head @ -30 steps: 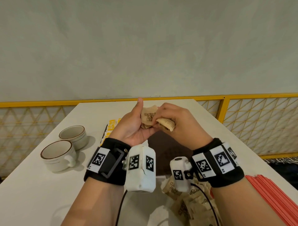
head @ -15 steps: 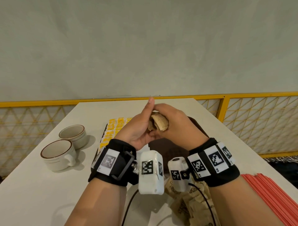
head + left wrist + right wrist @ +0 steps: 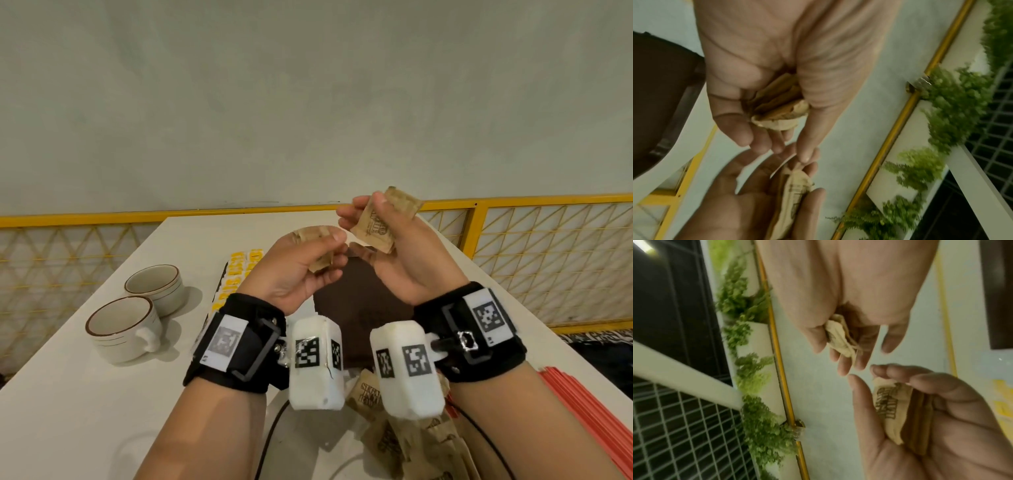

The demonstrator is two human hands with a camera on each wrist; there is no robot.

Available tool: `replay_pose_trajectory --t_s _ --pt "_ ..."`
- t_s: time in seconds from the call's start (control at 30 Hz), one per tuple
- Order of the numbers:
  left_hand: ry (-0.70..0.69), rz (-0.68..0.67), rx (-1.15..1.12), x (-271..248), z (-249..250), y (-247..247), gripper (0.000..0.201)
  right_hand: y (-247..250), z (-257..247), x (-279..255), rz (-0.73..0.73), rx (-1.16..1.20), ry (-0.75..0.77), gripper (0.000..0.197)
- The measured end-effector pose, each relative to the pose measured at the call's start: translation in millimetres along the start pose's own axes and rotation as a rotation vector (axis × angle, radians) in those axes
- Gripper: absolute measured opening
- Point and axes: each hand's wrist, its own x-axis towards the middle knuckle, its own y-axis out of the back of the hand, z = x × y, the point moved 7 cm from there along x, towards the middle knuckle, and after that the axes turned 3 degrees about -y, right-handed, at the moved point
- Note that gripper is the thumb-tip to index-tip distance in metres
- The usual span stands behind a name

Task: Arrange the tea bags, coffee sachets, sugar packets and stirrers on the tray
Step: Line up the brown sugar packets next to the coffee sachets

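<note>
a: item one, left hand [image 3: 301, 270]?
b: fingers curled round a small stack of brown sugar packets [image 3: 317, 240], thumb on top. held above the tray.

a: item two, right hand [image 3: 394, 246]?
b: pinches its own sheaf of brown packets [image 3: 376, 229], printed face toward the head camera, at about 1 o'clock from the left hand. fingertips of the two hands nearly meet; packets apart.

a: risk entry?
b: judged: both stacks are thin, loose paper held only by fingertips. if one hand passes packets to the other, a packet could slide out and fall crooked onto the tray or the table. squeezing harder would crumple them.

a: outward from the hands?
b: dark brown tray [image 3: 359, 308] directly below, on the white table [image 3: 68, 394]. yellow sachets [image 3: 236, 270] in rows at the tray's 9 o'clock side. more brown packets [image 3: 394, 435] heaped at 6 o'clock, off the tray, near the wrists. red stirrers [image 3: 589, 418] at 4 o'clock on the table. two cups [image 3: 137, 311] at 9 o'clock, beside the tray.
</note>
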Motion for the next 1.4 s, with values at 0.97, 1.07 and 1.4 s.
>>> replay_pose_trajectory --t_s 0.97,1.07,1.4 --pt "-0.205 0.092 0.100 -4 24 16 0.002 2 9 -3 -0.002 -0.430 -0.022 0.031" --pt "-0.212 0.056 0.161 -4 21 13 0.013 2 13 -3 0.008 -0.431 -0.031 0.033" --pt "-0.206 0.216 -0.158 1 22 35 0.010 9 1 -6 -0.010 -0.163 -0.115 0.033"
